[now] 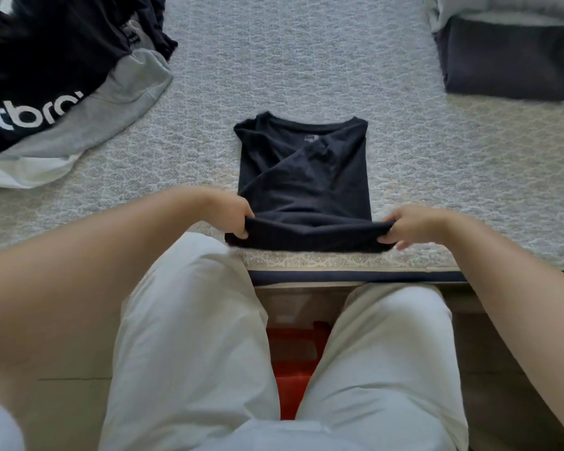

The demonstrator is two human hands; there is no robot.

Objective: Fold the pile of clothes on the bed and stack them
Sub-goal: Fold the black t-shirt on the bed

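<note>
Left hand (232,216) and right hand (407,227) each pinch bottom hem corner of black t-shirt (303,177), lying centre on pale patterned bed (274,66); unfolded pile (56,86) far left, folded stack (508,56) far right; red object (293,359) on floor between knees

Two hands, the left hand (232,216) and the right hand (407,226). One black T-shirt (303,177) lying on one bed (306,76). One loose pile of clothes (56,86), showing at least four garments: two black, one grey, one white. One stack of folded clothes (505,53), two layers visible. One red object (293,362) below.
</note>
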